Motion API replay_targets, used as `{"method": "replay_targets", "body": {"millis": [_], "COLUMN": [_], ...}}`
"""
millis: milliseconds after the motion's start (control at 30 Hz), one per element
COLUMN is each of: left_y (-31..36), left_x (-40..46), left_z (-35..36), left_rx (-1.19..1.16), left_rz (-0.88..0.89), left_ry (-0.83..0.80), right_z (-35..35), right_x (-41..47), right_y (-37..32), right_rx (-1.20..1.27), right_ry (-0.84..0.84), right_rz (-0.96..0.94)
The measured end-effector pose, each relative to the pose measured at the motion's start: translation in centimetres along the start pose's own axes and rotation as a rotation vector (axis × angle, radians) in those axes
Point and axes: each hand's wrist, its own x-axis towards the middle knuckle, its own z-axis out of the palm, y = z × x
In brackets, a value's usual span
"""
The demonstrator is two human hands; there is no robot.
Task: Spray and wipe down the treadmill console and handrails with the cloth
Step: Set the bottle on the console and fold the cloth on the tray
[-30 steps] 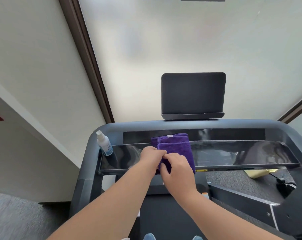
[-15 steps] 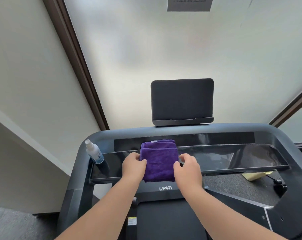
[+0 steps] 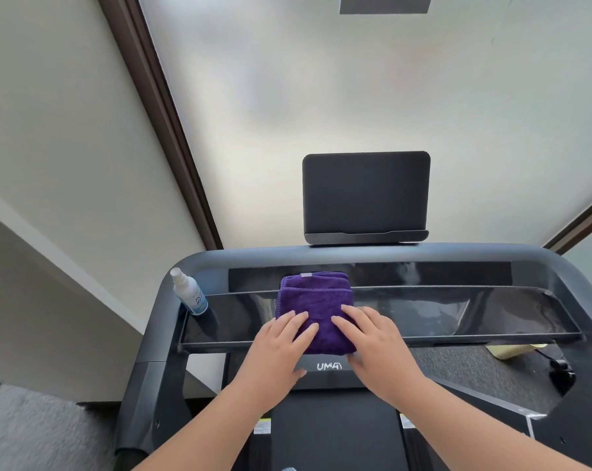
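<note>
A: Head view: left hand (image 3: 281, 345) and right hand (image 3: 372, 338) lie flat, fingers spread, pressing the folded purple cloth (image 3: 313, 307) onto the glossy console shelf (image 3: 457, 314).

B: Risk?

A: Nothing grips it; it may slide off. Spray bottle (image 3: 189, 295) stands nearby, easily toppled. Mist patches possibly glare.

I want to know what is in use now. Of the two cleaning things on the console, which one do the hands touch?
The folded purple cloth: both the left hand and right hand lie flat on it. The spray bottle stands untouched at the console's left end.
</note>
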Motion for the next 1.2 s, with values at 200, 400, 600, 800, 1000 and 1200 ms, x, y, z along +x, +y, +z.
{"method": "replay_targets", "body": {"millis": [200, 400, 600, 800, 1000, 1200], "left_y": [0.0, -0.6, -1.6, -5.2, -8.7, -6.6], "left_x": [0.5, 1.1, 1.0, 0.8, 2.2, 1.1], "left_z": [0.2, 0.7, -2.1, -11.0, -10.7, -2.3], "left_rx": [-0.005, 0.063, -0.172, -0.607, -0.556, -0.175], "left_rz": [0.033, 0.115, 0.072, -0.279, -0.472, -0.277], "left_ry": [0.119, 0.195, 0.321, 0.380, 0.234, 0.057], "right_z": [-0.2, -0.2, -1.9, -6.9, -4.4, 1.0], "right_x": [1.1, 1.0, 2.5, 8.2, 12.4, 11.7], "right_y": [0.3, 0.5, -0.6, -4.8, -7.1, -6.8], "right_rx": [0.123, -0.146, 0.117, 1.198, 1.535, 1.117], "right_ry": [0.167, 0.018, 0.177, -0.036, -0.222, -0.099], "right_rz": [-0.044, -0.108, -0.092, 0.312, 0.712, 0.838]}}
